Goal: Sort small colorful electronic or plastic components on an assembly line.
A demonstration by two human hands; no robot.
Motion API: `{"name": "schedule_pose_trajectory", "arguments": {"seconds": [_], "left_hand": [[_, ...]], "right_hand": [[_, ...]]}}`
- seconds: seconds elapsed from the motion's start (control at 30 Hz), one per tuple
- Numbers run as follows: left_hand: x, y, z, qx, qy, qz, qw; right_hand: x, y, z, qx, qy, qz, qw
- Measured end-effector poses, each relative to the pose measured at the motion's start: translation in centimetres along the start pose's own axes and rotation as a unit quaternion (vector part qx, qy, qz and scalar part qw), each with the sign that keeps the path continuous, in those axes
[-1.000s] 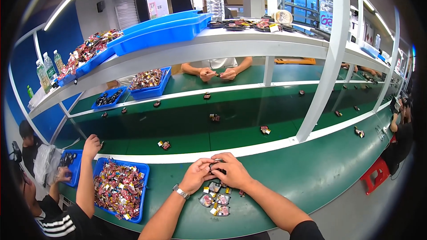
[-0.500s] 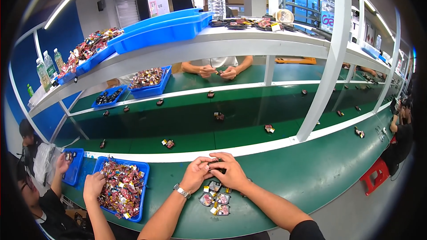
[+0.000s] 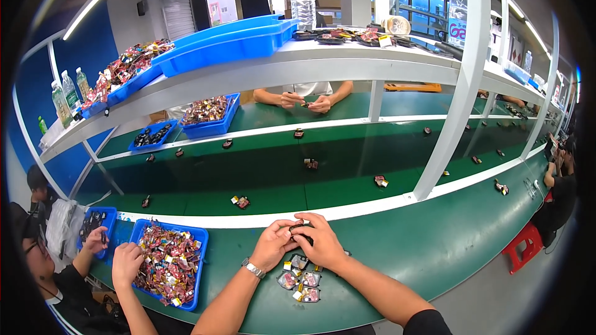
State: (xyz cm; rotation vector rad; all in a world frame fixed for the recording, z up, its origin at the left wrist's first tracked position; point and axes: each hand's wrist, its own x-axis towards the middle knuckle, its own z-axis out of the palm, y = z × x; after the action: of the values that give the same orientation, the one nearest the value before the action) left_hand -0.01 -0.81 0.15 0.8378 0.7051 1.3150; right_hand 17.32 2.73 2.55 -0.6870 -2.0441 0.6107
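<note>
My left hand (image 3: 273, 245) and my right hand (image 3: 320, 243) meet over the green bench, fingers pinched together on a small dark part (image 3: 300, 229) held between them. A watch sits on my left wrist. Just below my hands lies a cluster of small clear packets with red and dark contents (image 3: 299, 279) on the bench top. Most of the small part is hidden by my fingers.
A blue bin of mixed red packets (image 3: 169, 263) stands to my left, where a neighbour's hand (image 3: 126, 263) rests on it. A green conveyor (image 3: 310, 164) carries scattered small parts. A person opposite (image 3: 304, 99) works with both hands. Blue trays and bottles line the shelf.
My hands stay together on the small part. The neighbour's arm has pulled back from the conveyor edge down to the blue bin.
</note>
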Motion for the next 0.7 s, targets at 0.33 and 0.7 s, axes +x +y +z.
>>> {"name": "schedule_pose_trajectory", "arguments": {"seconds": [0.33, 0.7], "left_hand": [[-0.07, -0.19, -0.22, -0.005, 0.003, -0.019, 1.000], [-0.02, -0.15, 0.08, 0.013, 0.019, -0.025, 0.999]], "right_hand": [[0.48, -0.24, -0.16, -0.091, 0.053, -0.103, 0.989], [0.25, 0.19, 0.26, -0.153, 0.058, -0.118, 0.980]]}}
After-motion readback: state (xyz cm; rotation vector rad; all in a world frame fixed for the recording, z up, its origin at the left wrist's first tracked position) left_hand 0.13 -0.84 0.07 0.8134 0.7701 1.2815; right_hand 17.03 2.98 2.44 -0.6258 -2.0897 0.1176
